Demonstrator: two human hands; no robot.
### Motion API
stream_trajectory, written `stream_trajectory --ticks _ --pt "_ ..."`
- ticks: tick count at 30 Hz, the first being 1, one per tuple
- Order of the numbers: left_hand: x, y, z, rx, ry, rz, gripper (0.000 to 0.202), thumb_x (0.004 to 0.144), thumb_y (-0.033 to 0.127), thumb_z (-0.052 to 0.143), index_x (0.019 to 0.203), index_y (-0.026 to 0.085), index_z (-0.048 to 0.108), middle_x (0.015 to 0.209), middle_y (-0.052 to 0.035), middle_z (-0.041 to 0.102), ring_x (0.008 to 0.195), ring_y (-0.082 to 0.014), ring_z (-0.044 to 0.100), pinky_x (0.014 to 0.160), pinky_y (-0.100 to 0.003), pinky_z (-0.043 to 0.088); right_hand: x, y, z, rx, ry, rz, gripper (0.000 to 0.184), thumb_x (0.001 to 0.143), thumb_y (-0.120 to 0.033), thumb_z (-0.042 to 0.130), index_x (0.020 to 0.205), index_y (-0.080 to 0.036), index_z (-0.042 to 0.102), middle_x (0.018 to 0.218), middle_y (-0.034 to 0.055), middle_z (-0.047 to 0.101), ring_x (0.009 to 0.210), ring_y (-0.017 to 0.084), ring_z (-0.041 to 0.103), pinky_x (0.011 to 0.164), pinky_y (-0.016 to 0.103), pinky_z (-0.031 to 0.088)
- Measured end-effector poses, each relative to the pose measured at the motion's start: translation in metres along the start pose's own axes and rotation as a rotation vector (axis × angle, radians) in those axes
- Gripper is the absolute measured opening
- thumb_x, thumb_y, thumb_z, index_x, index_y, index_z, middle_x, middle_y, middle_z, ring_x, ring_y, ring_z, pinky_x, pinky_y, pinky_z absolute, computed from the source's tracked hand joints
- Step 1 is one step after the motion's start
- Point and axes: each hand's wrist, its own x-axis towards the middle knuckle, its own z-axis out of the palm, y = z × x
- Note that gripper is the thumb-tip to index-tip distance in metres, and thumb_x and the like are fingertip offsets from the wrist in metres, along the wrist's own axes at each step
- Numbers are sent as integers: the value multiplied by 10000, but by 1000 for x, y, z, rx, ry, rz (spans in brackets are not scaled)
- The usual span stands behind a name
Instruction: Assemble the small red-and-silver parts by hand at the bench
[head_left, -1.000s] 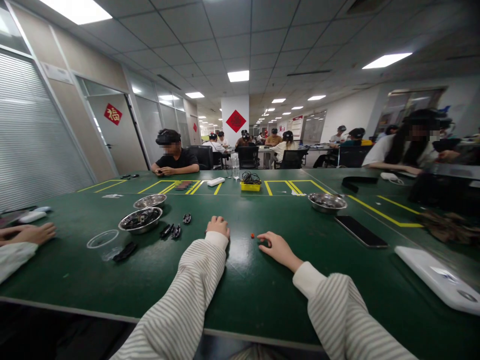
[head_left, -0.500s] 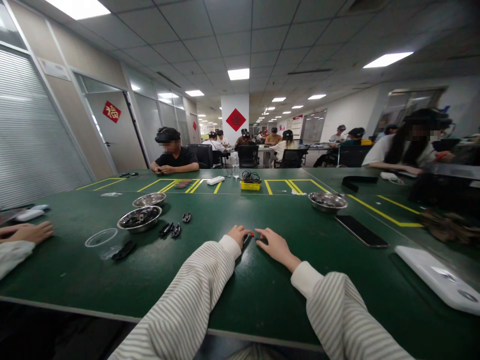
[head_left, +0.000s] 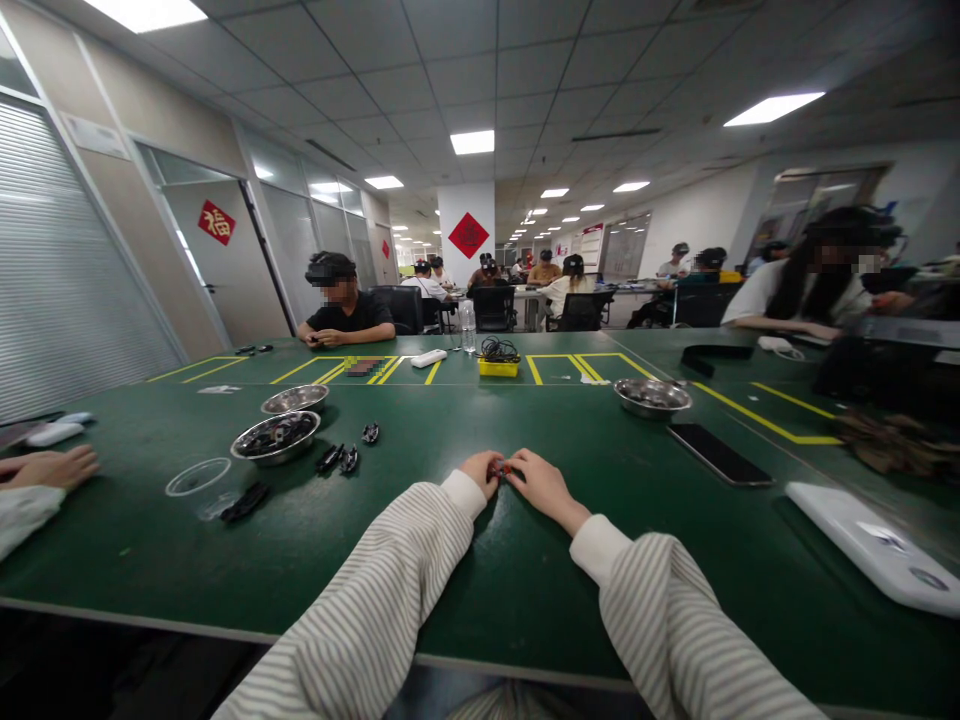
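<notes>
My left hand and my right hand meet over the green table, fingertips pinched together on a small red and dark part. Both wrists rest near the table top, in striped sleeves. To the left lie a few small black parts and a steel bowl holding more black parts. A second, shallower steel bowl stands just behind it.
A clear plastic lid and a black piece lie left. Another steel bowl, a dark phone and a white device sit right. A co-worker's hand rests at the far left. People sit across the table.
My left hand slid right from beside the red part to meet my right hand. Both hands closed on the small red part and drew slightly nearer to me.
</notes>
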Motion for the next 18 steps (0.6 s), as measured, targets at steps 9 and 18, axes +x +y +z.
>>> stream_trajectory --ticks 9,18 --pt "-2 1 -7 152 -9 43 310 626 117 523 934 150 539 803 -16 596 772 -145 512 765 -273 398 2 13 -3 159 4 26 194 704 -216 502 848 -196 631 792 41 586 711 135 537 669 244 398" --pt "-2 6 -12 187 -72 139 194 642 160 562 832 186 592 783 -15 566 762 -138 495 738 -258 384 1 11 -2 504 72 16 285 646 -110 477 905 -158 587 771 31 609 656 107 556 593 214 436"
